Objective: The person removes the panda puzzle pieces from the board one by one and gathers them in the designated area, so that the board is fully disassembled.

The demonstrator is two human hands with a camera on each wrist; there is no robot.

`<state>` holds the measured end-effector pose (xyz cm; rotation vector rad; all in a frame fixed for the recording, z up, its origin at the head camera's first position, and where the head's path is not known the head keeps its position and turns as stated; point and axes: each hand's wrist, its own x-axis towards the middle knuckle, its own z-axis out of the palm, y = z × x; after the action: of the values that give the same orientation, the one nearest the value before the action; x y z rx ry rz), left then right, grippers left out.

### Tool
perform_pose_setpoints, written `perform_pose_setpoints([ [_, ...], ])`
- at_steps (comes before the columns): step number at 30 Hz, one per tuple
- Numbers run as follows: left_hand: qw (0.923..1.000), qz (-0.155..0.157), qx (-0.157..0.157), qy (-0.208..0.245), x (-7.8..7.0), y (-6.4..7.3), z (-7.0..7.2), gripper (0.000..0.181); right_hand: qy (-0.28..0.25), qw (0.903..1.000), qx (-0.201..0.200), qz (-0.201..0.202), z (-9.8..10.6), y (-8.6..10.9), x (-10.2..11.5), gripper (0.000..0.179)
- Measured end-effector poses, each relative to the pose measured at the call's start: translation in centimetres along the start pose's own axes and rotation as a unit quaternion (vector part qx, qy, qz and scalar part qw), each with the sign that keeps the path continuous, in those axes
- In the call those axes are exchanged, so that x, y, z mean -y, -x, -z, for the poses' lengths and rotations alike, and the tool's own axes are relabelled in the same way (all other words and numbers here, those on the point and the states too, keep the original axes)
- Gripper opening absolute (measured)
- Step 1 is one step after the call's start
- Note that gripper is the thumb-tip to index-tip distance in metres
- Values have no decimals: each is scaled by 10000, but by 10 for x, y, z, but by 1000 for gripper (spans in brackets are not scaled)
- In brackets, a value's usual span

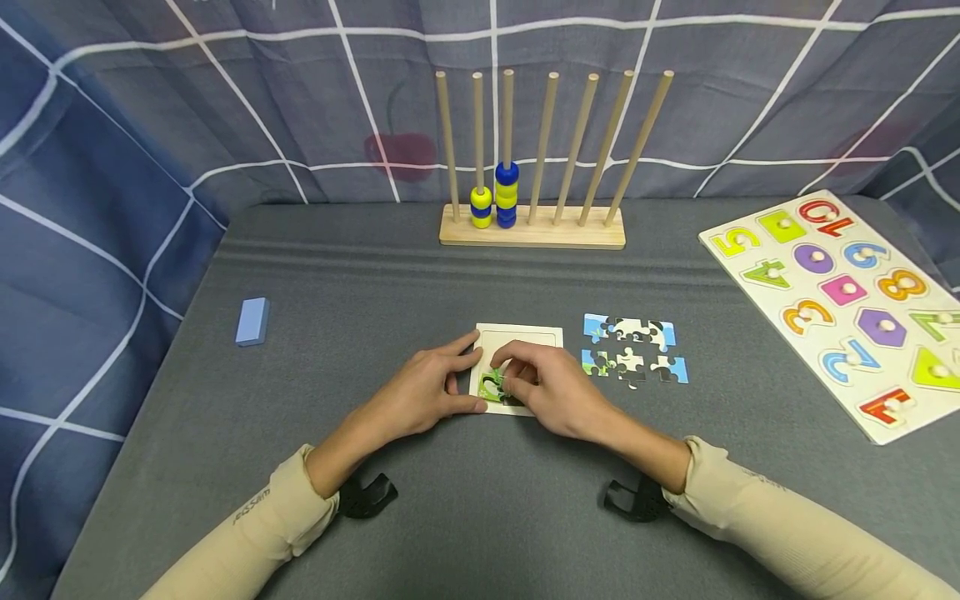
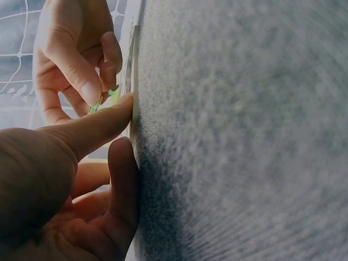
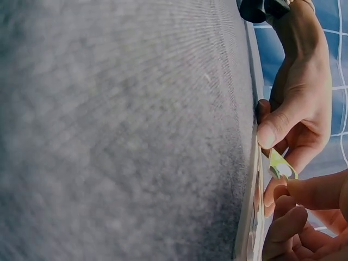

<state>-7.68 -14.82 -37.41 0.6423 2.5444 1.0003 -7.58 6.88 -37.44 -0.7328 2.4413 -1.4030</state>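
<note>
A small cream puzzle tray (image 1: pixel 525 335) lies flat in front of me. My left hand (image 1: pixel 431 383) rests at its left side, thumb pressing the lower left corner and index finger at the upper left. My right hand (image 1: pixel 558 387) is over the tray and pinches a green, black and white puzzle piece (image 3: pixel 277 163) between thumb and fingers. In the right wrist view the piece stands tilted above the tray's surface. The right hand covers much of the tray's interior. Just right of the tray lie several loose panda puzzle pieces (image 1: pixel 628 362) in two rows.
A wooden bead stand (image 1: pixel 532 237) with several upright pegs and blue and yellow beads stands at the back. On the right lies a board of number and shape knobs (image 1: pixel 795 283). A blue block (image 1: pixel 252 322) sits at the left. Grid-patterned curtain hangs behind the grey table.
</note>
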Motion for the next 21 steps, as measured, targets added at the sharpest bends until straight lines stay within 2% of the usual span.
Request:
perform_pose_setpoints([
  [14, 10000, 9, 11, -55, 1, -1, 0, 72, -425, 9977, -484, -187, 8, 9, -2, 17],
  [21, 10000, 7, 46, -85, 1, -1, 0, 73, -721, 9956, -529, -297, 17, 17, -4, 17],
])
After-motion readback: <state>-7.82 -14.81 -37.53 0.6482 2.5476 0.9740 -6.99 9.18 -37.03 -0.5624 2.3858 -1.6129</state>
